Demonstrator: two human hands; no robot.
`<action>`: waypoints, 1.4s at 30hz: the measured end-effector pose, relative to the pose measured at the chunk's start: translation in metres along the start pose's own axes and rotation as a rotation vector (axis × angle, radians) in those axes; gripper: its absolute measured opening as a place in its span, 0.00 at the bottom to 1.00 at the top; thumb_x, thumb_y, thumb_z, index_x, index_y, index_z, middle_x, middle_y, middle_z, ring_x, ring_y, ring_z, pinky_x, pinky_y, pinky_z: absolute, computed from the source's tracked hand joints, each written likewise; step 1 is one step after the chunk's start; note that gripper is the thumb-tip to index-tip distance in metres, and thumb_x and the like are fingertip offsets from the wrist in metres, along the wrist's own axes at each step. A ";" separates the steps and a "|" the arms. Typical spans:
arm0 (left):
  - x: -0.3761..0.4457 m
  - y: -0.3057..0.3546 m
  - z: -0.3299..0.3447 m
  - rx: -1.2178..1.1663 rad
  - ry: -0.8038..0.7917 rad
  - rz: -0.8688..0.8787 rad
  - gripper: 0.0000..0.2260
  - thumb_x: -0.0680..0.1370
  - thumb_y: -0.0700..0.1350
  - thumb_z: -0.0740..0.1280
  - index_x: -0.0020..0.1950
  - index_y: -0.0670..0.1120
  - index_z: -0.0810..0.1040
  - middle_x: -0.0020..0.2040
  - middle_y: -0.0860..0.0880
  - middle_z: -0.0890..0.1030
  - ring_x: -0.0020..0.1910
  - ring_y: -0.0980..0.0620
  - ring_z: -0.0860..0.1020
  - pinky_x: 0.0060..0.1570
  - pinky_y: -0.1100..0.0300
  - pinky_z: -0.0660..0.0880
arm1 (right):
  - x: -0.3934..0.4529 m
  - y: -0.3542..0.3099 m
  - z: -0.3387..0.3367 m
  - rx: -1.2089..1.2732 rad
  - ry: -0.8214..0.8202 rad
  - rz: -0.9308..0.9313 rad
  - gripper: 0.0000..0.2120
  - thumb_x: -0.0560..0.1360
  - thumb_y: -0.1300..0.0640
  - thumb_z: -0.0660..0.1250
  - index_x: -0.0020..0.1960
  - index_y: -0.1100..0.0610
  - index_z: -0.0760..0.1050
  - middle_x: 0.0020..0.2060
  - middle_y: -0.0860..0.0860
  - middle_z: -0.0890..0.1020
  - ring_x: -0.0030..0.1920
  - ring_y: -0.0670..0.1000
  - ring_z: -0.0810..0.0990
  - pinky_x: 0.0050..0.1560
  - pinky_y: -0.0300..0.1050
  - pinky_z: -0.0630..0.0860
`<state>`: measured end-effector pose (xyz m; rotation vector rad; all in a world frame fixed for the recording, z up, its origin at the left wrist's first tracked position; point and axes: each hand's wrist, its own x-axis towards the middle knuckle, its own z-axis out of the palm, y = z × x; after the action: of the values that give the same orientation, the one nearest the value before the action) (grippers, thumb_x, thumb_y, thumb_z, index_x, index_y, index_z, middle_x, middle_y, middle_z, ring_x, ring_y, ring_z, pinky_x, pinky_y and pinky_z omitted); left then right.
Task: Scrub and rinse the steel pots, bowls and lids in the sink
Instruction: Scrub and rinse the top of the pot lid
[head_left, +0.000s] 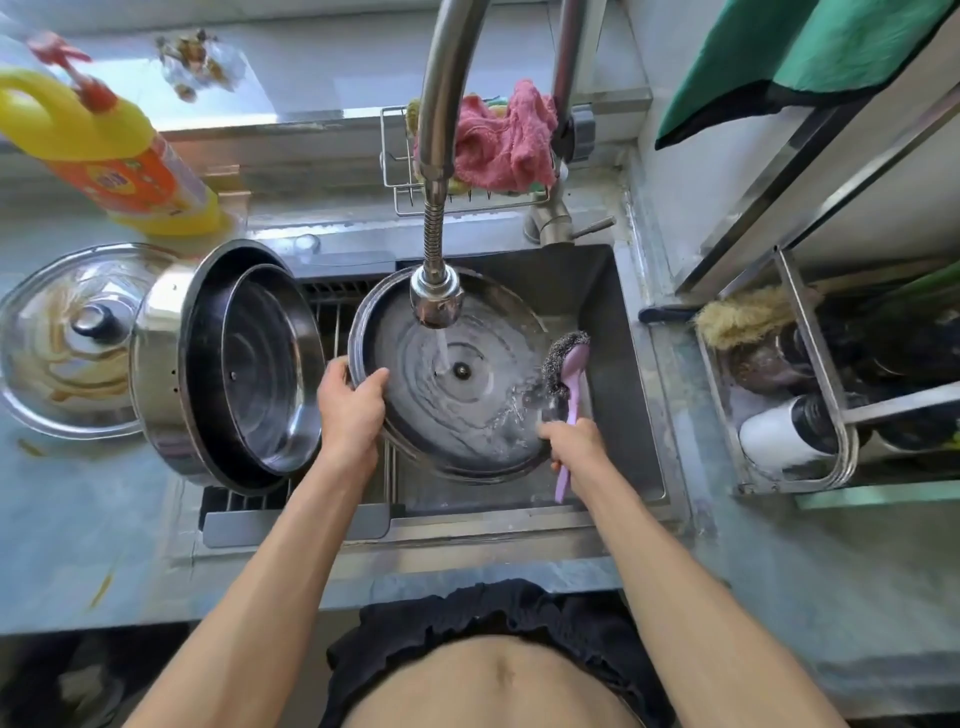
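A round steel lid lies underside up, tilted in the sink, with tap water running onto its middle from the faucet head. My left hand grips the lid's left rim. My right hand holds the pink handle of a steel-wool scrubber, whose wire pad rests at the lid's right edge. A large steel pot lies on its side on the drying rack at left, with a steel bowl nested inside. Another lid, stained brown, rests on the counter far left.
A yellow dish-soap bottle stands at the back left. A wire caddy with a pink cloth hangs behind the faucet. To the right is a steel rack holding a brush, cups and utensils. Green cloth hangs at the upper right.
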<state>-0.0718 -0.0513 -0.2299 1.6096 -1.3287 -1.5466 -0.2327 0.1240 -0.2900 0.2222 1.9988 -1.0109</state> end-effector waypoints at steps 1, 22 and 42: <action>0.001 0.001 -0.001 0.043 -0.003 0.011 0.05 0.78 0.37 0.68 0.51 0.46 0.77 0.48 0.45 0.82 0.47 0.50 0.81 0.46 0.56 0.80 | -0.001 0.001 0.000 -0.019 -0.003 0.008 0.13 0.71 0.57 0.72 0.50 0.63 0.75 0.27 0.52 0.73 0.24 0.50 0.69 0.29 0.43 0.68; 0.029 -0.063 0.057 0.365 -0.308 -0.432 0.13 0.80 0.40 0.65 0.63 0.36 0.74 0.55 0.37 0.81 0.45 0.39 0.81 0.27 0.50 0.80 | -0.037 -0.037 -0.073 -0.040 0.195 -0.354 0.12 0.76 0.56 0.70 0.57 0.53 0.72 0.41 0.52 0.77 0.36 0.50 0.76 0.35 0.45 0.73; 0.010 -0.045 0.026 -0.212 -0.098 -0.231 0.13 0.81 0.29 0.59 0.60 0.44 0.74 0.54 0.44 0.81 0.52 0.48 0.80 0.52 0.55 0.79 | -0.007 -0.006 -0.042 0.001 0.151 -0.139 0.14 0.79 0.57 0.66 0.63 0.57 0.72 0.37 0.54 0.78 0.36 0.55 0.77 0.33 0.40 0.71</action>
<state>-0.0858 -0.0369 -0.2789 1.6144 -1.0143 -1.8570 -0.2573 0.1519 -0.2690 0.1662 2.1748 -1.1112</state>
